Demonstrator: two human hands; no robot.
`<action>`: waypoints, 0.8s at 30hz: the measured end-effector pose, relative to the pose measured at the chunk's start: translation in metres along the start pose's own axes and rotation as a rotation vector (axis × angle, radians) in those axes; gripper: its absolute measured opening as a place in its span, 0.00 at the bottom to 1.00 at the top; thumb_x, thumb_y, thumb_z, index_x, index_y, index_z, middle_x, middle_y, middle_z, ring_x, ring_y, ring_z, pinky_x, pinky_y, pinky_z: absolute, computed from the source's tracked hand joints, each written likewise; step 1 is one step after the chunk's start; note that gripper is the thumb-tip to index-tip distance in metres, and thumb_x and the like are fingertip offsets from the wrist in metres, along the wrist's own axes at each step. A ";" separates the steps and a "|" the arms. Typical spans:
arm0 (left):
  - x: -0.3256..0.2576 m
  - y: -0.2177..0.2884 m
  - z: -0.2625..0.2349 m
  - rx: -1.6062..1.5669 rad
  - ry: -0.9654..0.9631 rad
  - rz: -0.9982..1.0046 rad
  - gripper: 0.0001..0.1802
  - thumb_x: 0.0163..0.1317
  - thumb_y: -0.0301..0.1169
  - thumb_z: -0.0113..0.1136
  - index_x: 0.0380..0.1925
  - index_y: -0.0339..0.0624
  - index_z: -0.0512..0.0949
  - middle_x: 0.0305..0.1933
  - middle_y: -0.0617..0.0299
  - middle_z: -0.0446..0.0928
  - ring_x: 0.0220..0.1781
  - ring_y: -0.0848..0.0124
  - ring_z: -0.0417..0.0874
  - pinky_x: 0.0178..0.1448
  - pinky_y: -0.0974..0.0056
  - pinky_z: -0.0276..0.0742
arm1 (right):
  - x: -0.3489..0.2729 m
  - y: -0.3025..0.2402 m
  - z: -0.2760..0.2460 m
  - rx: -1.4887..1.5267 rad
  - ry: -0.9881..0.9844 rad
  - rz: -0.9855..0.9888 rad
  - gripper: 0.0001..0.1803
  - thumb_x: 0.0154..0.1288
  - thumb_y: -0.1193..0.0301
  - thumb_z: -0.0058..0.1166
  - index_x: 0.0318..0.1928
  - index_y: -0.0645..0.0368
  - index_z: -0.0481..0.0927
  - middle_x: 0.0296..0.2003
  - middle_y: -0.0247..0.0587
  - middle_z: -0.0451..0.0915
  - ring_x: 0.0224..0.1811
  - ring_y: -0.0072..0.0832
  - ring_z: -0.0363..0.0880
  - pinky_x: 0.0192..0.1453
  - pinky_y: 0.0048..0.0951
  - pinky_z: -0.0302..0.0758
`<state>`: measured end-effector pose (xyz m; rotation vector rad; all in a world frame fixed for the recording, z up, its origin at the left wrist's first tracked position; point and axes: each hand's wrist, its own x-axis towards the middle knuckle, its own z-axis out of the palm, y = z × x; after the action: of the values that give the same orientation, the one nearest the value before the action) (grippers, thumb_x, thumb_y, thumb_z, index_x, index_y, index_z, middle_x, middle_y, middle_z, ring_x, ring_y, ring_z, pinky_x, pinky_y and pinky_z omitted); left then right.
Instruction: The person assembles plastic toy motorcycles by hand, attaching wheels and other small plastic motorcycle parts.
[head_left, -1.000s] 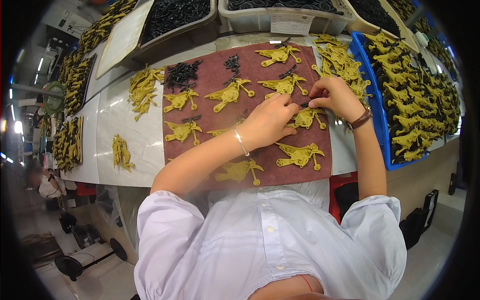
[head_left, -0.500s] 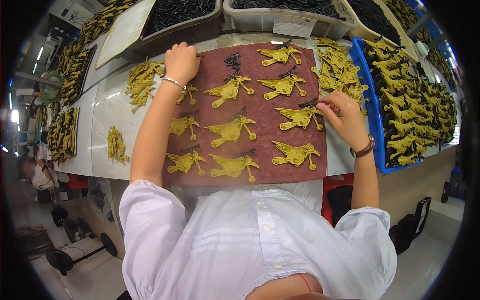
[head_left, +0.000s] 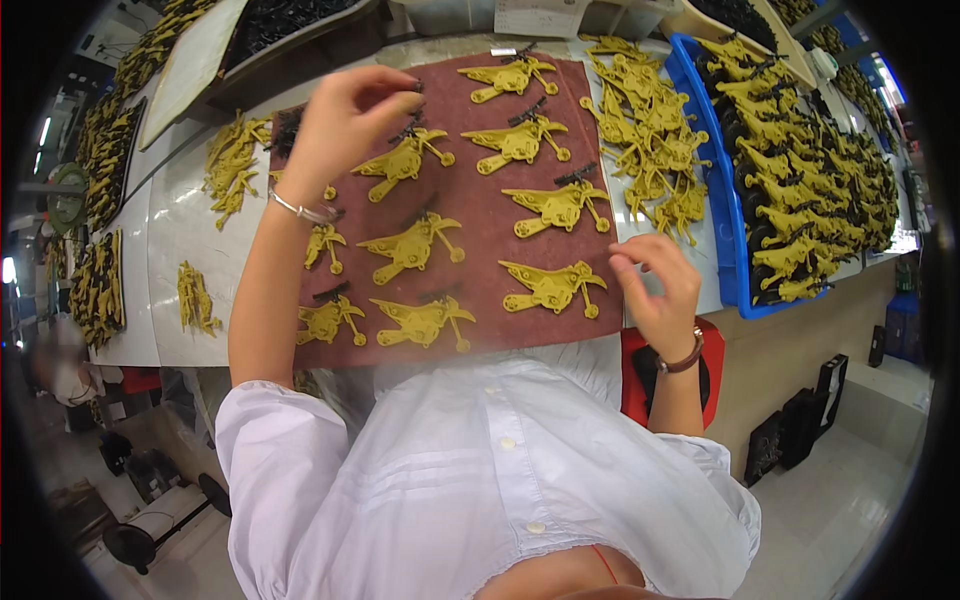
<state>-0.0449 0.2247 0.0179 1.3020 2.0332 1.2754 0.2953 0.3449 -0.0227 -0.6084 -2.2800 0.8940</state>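
Observation:
My left hand (head_left: 350, 115) is over the far left part of the brown cloth mat (head_left: 480, 245), thumb and fingertips closed around a small black part (head_left: 419, 87). It hides the mat beneath it. My right hand (head_left: 658, 290) is just off the mat's right edge, fingers slightly apart, nothing visible between them. Closest to it lies a yellow lever-shaped bracket (head_left: 552, 287) with no black strip beside it. Farther back, another yellow bracket (head_left: 555, 208) has a black strip (head_left: 576, 176) along its upper edge. Several similar brackets lie in rows on the mat.
Loose yellow brackets (head_left: 650, 130) are heaped right of the mat, beside a blue tray (head_left: 735, 250) of yellow-and-black assemblies. Black pieces (head_left: 287, 130) lie at the mat's far left. More yellow parts (head_left: 235, 165) are on the left. Bins (head_left: 400, 25) of black parts stand behind.
My right hand has let go of the black strip, left on a bracket, and moved nearer to me. My left hand has moved right from the far left pieces. The view has shifted.

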 end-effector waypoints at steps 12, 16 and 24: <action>-0.048 0.045 0.134 -0.108 -0.588 0.197 0.14 0.51 0.23 0.65 0.39 0.28 0.81 0.37 0.48 0.83 0.38 0.65 0.87 0.43 0.66 0.82 | -0.051 -0.008 0.018 -0.157 -0.253 -0.366 0.17 0.52 0.75 0.63 0.45 0.61 0.82 0.48 0.38 0.81 0.56 0.37 0.75 0.53 0.37 0.71; -0.051 0.040 0.144 0.011 -0.500 0.309 0.11 0.53 0.26 0.62 0.37 0.33 0.82 0.34 0.46 0.81 0.35 0.53 0.83 0.42 0.59 0.79 | -0.051 -0.007 0.019 -0.154 -0.258 -0.359 0.17 0.52 0.76 0.62 0.45 0.61 0.82 0.48 0.37 0.81 0.56 0.37 0.75 0.54 0.37 0.71; -0.056 0.045 0.143 0.182 -0.491 0.493 0.06 0.51 0.22 0.60 0.29 0.32 0.80 0.30 0.52 0.80 0.35 0.56 0.83 0.40 0.57 0.79 | -0.046 -0.001 0.018 -0.134 -0.257 -0.365 0.17 0.51 0.76 0.61 0.45 0.62 0.82 0.48 0.37 0.81 0.56 0.37 0.75 0.54 0.37 0.71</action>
<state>0.1080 0.2510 -0.0227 2.0548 1.5571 0.8330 0.3149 0.3089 -0.0498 -0.1237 -2.5832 0.6745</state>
